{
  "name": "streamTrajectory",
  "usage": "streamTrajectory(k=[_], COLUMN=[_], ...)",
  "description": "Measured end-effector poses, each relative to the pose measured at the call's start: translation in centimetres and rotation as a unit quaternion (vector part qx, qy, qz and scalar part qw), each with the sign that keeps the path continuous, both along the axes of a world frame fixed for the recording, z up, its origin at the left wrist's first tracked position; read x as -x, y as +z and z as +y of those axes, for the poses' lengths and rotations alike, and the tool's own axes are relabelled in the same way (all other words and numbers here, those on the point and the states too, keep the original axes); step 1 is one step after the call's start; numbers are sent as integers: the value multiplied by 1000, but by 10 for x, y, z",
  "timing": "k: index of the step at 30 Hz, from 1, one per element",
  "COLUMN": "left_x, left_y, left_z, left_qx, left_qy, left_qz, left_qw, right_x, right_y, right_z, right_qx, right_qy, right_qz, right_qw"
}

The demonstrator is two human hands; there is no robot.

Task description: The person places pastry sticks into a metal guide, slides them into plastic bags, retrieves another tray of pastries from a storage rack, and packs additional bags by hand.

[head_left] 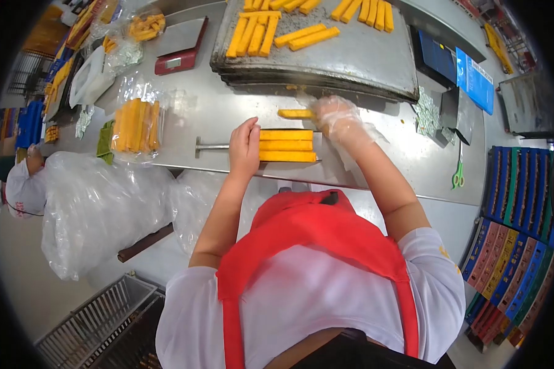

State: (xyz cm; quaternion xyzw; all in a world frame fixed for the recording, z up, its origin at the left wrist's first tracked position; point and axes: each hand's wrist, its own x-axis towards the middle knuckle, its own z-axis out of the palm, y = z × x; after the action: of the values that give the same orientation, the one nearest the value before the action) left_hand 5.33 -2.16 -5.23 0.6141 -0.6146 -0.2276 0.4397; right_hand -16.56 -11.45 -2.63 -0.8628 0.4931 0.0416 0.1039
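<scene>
Three yellow bread sticks (285,146) lie side by side on a metal holder near the table's front edge. A rod handle (214,147) with a crosspiece sticks out to the holder's left. My bare left hand (245,149) is closed over the holder's left end, fingers together, against the ends of the sticks. My right hand (338,117), in a clear plastic glove, is closed on the right end of another bread stick (295,114), just beyond the holder. The glove hides part of the fingers.
Stacked baking trays (375,61) bear more bread sticks. Left are a bag of sticks (135,126), a green cloth (105,142) and a red scale (181,46). Green scissors (458,175) hang near the right edge. Large plastic bags (104,209) hang at the front left; a co-worker's sleeve (24,190) is beyond.
</scene>
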Motion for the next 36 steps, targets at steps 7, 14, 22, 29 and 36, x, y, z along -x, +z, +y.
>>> streamTrajectory(k=[7,14,22,29,36], left_x=[-38,-9,13,19,12], left_y=[-8,-9,-6,-6,-4], left_z=[-2,-25,-33,-33,-44], left_qx=[11,47,25,32,20], left_qy=[73,31,38,20,-3], left_qz=[61,98,80,80,42], left_qw=[995,994,996,996,999], right_x=[54,20,38,47,62], right_y=[30,54,71,45,33], right_z=[19,41,55,43,34], right_qx=[-266,-423,-359,-343,-263], right_qy=[-135,-216,-249,-292,-302], right_qz=[-514,-409,-516,-496,-547], right_qw=[804,779,737,742,735])
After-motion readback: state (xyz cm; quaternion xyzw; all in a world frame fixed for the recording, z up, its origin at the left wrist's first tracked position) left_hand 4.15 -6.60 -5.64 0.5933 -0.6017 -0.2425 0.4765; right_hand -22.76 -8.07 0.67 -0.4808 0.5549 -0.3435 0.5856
